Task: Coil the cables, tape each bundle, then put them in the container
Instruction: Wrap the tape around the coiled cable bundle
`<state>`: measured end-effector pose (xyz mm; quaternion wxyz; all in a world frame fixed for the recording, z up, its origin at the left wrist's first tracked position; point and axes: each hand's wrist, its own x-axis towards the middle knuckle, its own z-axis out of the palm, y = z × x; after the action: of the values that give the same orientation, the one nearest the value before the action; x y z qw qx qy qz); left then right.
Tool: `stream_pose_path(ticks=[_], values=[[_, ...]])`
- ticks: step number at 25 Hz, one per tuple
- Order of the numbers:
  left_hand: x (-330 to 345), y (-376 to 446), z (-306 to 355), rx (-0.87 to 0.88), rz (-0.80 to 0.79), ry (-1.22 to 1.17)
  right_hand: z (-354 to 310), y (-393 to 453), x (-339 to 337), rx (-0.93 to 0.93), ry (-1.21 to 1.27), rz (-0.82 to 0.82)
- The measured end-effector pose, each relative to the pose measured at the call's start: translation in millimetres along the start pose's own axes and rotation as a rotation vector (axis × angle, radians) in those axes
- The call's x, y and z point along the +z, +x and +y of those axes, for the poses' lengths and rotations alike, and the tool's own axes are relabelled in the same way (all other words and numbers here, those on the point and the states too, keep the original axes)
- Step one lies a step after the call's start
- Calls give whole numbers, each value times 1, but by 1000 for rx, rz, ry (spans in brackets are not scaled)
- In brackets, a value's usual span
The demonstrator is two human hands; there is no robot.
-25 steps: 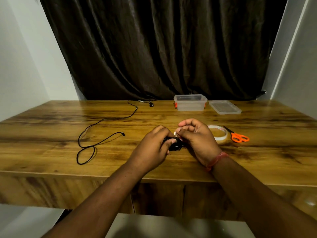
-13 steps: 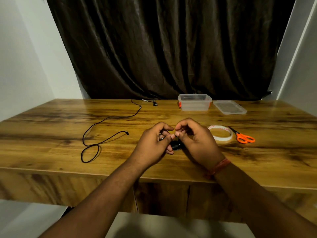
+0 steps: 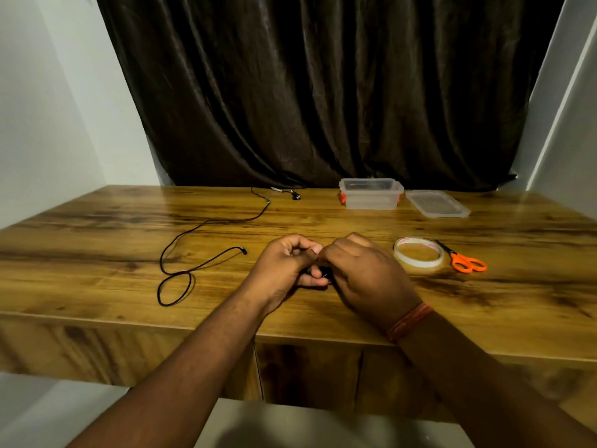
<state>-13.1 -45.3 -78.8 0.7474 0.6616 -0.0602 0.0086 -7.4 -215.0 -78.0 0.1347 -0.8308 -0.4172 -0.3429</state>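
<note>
- Left hand (image 3: 284, 270) and right hand (image 3: 365, 276) meet over the bench (image 3: 97, 286); fingers of both curl tightly around a small black cable bundle (image 3: 319, 273), mostly hidden between them
- Loose black cable (image 3: 181, 253) lies left of the fingers; tape roll (image 3: 418, 256) and orange scissors (image 3: 465, 261) right of them
- Clear container (image 3: 371, 194) and its lid (image 3: 436, 204) sit beyond the fingers

We see only a dark sliver of the coiled cable (image 3: 319, 272) between the left hand (image 3: 287, 270) and right hand (image 3: 365, 276), any tape on it hidden.
</note>
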Motion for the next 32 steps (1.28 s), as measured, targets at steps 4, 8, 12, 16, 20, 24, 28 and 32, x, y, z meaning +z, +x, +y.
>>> stream_pose_path(ticks=[4, 8, 12, 16, 20, 24, 28, 32], values=[[-1, 0, 3, -1, 26, -107, 0, 0, 1, 23, 18, -7], [-1, -3, 5, -4, -25, -138, 5, -2, 0, 326, 328, 122], [1, -5, 4, 25, -46, -61, 5, -3, 3, 487, 632, 24], [5, -6, -1, 95, -60, 80, 5, -2, 1, 517, 693, 64], [11, -8, -2, 275, 42, 401, 2, -2, -2, 556, 724, 92], [15, -14, 0, 471, 93, 618, 0, -3, -3, 554, 746, 98], [10, -14, -1, 590, 165, 804, 0, -4, -3, 520, 704, 104], [9, -12, -2, 479, 111, 714, 4, -5, -2, 454, 567, 120]])
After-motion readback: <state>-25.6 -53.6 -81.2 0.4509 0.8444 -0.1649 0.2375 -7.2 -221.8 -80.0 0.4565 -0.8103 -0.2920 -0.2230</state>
